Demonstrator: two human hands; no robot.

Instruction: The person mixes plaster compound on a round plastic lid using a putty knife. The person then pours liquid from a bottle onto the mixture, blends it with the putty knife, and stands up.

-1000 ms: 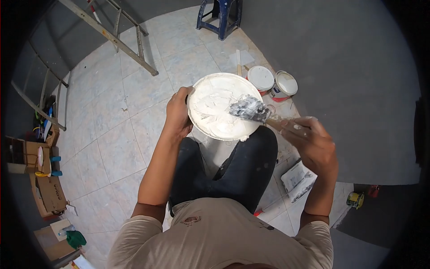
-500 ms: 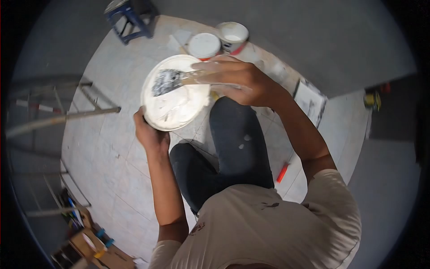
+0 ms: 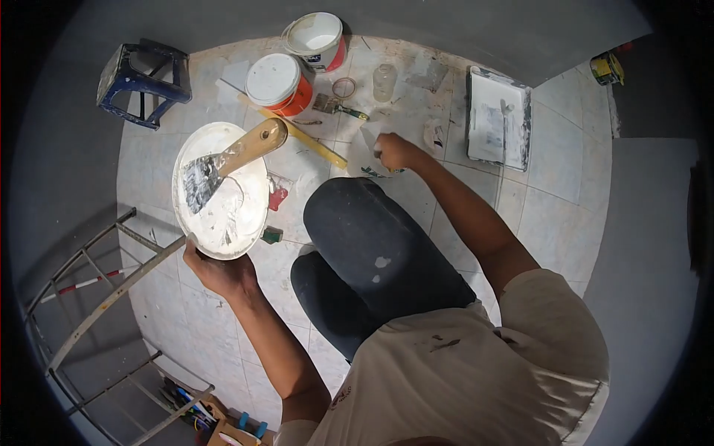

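Observation:
My left hand (image 3: 222, 271) grips the lower edge of a round white lid (image 3: 262, 215) carrying white putty, held above the floor at the left. Across it rests a putty knife (image 3: 256, 145) with a wooden handle and a smeared metal blade, no hand on it. Out over the floor, in front of my right knee, my right hand (image 3: 398, 152) is closed. A pale, flat, pointed piece (image 3: 368, 140) shows at its fingertips; what it is I cannot make out. Near that hand lie a paintbrush (image 3: 341, 108) with a green handle and a clear bottle (image 3: 384, 83).
An orange bucket with a white lid (image 3: 272, 80) and a white bucket (image 3: 314, 36) stand by the wall. There is a paint tray (image 3: 500, 123) at the right, a blue stool (image 3: 141, 85) at the left, a metal ladder (image 3: 111, 301) below it, and a yellow strip (image 3: 316, 145) on the floor.
My right hand has let go of the putty knife, leaving it on the lid, and reached right toward the floor. My left hand and the lid have shifted left and lower in view.

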